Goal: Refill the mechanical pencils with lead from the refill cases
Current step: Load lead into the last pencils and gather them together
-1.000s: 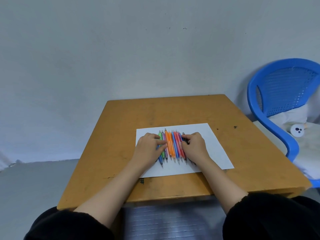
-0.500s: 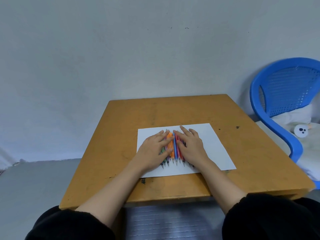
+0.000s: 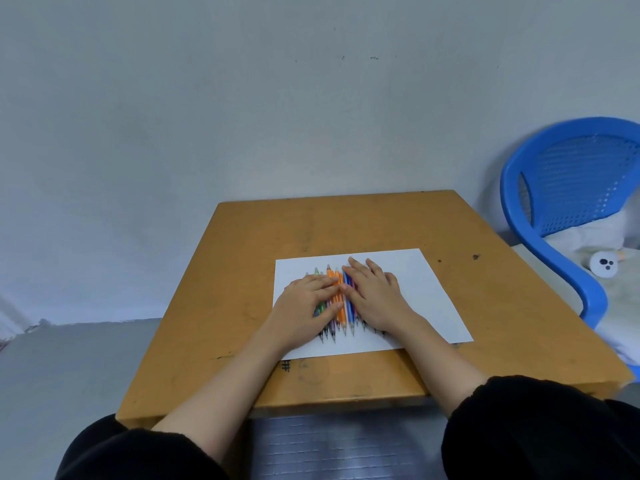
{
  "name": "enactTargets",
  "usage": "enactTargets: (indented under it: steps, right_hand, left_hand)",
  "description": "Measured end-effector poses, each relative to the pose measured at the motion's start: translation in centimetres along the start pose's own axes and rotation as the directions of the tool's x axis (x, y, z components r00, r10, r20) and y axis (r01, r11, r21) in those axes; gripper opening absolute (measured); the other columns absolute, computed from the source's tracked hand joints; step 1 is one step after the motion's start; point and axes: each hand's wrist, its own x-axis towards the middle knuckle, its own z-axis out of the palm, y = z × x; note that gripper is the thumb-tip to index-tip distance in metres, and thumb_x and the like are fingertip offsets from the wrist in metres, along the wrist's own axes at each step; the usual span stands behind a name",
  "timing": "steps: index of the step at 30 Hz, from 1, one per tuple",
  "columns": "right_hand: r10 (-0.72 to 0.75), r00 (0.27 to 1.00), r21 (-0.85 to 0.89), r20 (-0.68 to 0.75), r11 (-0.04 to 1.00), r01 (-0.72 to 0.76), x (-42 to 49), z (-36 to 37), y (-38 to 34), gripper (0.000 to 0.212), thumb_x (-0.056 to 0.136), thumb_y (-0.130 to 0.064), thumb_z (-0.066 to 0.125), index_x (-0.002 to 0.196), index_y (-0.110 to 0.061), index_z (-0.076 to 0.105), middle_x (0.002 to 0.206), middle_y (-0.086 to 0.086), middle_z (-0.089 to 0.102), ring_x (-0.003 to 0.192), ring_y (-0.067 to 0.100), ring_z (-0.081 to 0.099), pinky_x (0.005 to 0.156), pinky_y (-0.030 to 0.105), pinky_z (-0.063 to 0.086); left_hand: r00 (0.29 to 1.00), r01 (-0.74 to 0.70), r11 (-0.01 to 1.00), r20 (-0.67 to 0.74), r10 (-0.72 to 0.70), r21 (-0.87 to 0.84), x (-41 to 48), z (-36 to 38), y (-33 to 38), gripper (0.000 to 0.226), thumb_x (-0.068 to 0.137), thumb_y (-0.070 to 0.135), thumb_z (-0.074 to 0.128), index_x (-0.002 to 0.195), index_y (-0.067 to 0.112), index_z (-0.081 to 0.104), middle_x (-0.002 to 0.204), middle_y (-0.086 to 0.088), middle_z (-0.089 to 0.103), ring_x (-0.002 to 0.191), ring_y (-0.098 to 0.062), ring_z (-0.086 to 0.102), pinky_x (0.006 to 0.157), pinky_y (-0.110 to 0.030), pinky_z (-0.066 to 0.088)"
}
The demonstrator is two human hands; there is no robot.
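Several coloured mechanical pencils [image 3: 340, 299] lie side by side on a white sheet of paper [image 3: 426, 292], tips pointing toward me. Green, purple, orange and blue barrels show between my hands. My left hand [image 3: 306, 306] lies flat over the left part of the row, fingers straight. My right hand [image 3: 375, 296] lies flat over the right part, fingers stretched forward. Both hands press on the pencils and hide many of them. No lead refill case is in view.
The paper lies on a small wooden table [image 3: 242, 271] against a grey wall. A blue plastic chair [image 3: 561, 188] stands to the right, with white cloth and a small white round object [image 3: 604, 264] on its seat.
My fingers, curled at the row's sides a second ago, have straightened and both hands have come together flat over the pencils, pushing the row tighter. Now they sit slightly wider apart than half a second ago.
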Motion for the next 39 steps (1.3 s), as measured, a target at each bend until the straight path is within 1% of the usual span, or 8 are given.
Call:
enactTargets:
  steps: [6, 12, 18, 21, 26, 31, 35, 39]
  right_hand:
    - [-0.042, 0.997, 0.085, -0.068, 0.995, 0.048, -0.05, 0.24, 0.24, 0.047, 0.101, -0.042, 0.032, 0.145, -0.028, 0.034, 0.154, -0.011, 0.027, 0.144, 0.014, 0.011, 0.113, 0.036, 0.009]
    - [-0.042, 0.993, 0.126, -0.108, 0.991, 0.055, 0.02, 0.32, 0.39, 0.041, 0.100, -0.038, 0.038, 0.140, -0.030, 0.043, 0.150, -0.013, 0.035, 0.142, 0.012, 0.016, 0.112, 0.034, 0.011]
    - [-0.025, 0.992, 0.144, -0.122, 0.989, 0.043, -0.01, 0.43, 0.35, 0.041, 0.099, -0.038, 0.041, 0.139, -0.031, 0.045, 0.150, -0.013, 0.036, 0.142, 0.012, 0.017, 0.112, 0.034, 0.011]
    - [-0.011, 0.992, 0.155, -0.126, 0.987, 0.031, 0.07, 0.53, 0.43, 0.042, 0.099, -0.040, 0.041, 0.139, -0.032, 0.044, 0.150, -0.013, 0.035, 0.142, 0.012, 0.017, 0.113, 0.035, 0.011]
    - [0.010, 0.992, 0.184, -0.127, 0.983, 0.014, 0.05, 0.46, 0.50, 0.046, 0.097, -0.042, 0.044, 0.142, -0.031, 0.041, 0.152, -0.012, 0.032, 0.143, 0.011, 0.016, 0.114, 0.035, 0.011]
    - [0.002, 0.992, 0.163, -0.124, 0.986, 0.018, 0.07, 0.55, 0.65, 0.047, 0.097, -0.041, 0.045, 0.142, -0.031, 0.041, 0.152, -0.013, 0.032, 0.142, 0.010, 0.017, 0.114, 0.033, 0.011]
    - [0.006, 0.993, 0.148, -0.121, 0.989, 0.012, 0.04, 0.56, 0.57, 0.047, 0.097, -0.042, 0.044, 0.143, -0.031, 0.039, 0.152, -0.012, 0.031, 0.143, 0.010, 0.017, 0.115, 0.034, 0.011]
    - [0.008, 0.993, 0.139, -0.115, 0.990, 0.008, 0.01, 0.51, 0.54, 0.047, 0.098, -0.042, 0.043, 0.143, -0.031, 0.039, 0.152, -0.012, 0.031, 0.143, 0.010, 0.017, 0.115, 0.035, 0.011]
  left_hand:
    - [0.999, -0.023, 0.999, -0.039, 0.024, 0.034, -0.03, -0.02, 0.07, 0.046, 0.095, 0.045, 0.050, 0.132, 0.019, 0.059, 0.135, 0.006, 0.057, 0.126, -0.009, 0.045, 0.108, -0.035, 0.035]
    - [0.998, -0.033, 0.999, -0.056, 0.032, -0.025, -0.04, -0.31, 0.30, 0.036, 0.095, 0.031, 0.057, 0.126, 0.014, 0.063, 0.128, 0.001, 0.062, 0.122, -0.009, 0.050, 0.100, -0.017, 0.034]
    - [0.995, -0.004, 1.000, -0.102, 0.001, -0.031, -0.38, -0.25, 0.43, 0.043, 0.094, 0.039, 0.057, 0.130, 0.016, 0.061, 0.132, 0.005, 0.059, 0.123, -0.006, 0.048, 0.105, -0.020, 0.036]
    - [0.990, 0.006, 1.000, -0.144, -0.010, -0.027, -0.69, -0.28, 0.48, 0.056, 0.088, 0.052, 0.052, 0.131, 0.018, 0.060, 0.134, 0.005, 0.058, 0.125, -0.008, 0.048, 0.109, -0.029, 0.035]
    - [0.994, 0.071, 0.997, -0.079, -0.074, -0.039, -0.61, -0.59, 0.30, 0.060, 0.089, 0.041, 0.050, 0.144, 0.018, 0.044, 0.148, 0.006, 0.042, 0.138, -0.010, 0.032, 0.116, -0.026, 0.018]
    - [0.992, 0.106, 0.993, -0.061, -0.109, -0.047, -0.46, -0.24, 0.26, 0.050, 0.096, 0.035, 0.053, 0.143, 0.020, 0.044, 0.148, 0.009, 0.042, 0.137, -0.006, 0.032, 0.115, -0.025, 0.023]
    - [0.992, 0.109, 0.993, -0.054, -0.111, -0.041, -0.48, -0.07, 0.19, 0.049, 0.098, 0.035, 0.049, 0.144, 0.021, 0.043, 0.148, 0.011, 0.041, 0.138, -0.002, 0.030, 0.111, -0.018, 0.020]
    - [0.995, 0.067, 0.997, -0.073, -0.070, -0.035, -0.39, 0.01, 0.09, 0.045, 0.099, 0.032, 0.049, 0.142, 0.020, 0.046, 0.146, 0.009, 0.045, 0.136, -0.004, 0.035, 0.114, -0.023, 0.024]
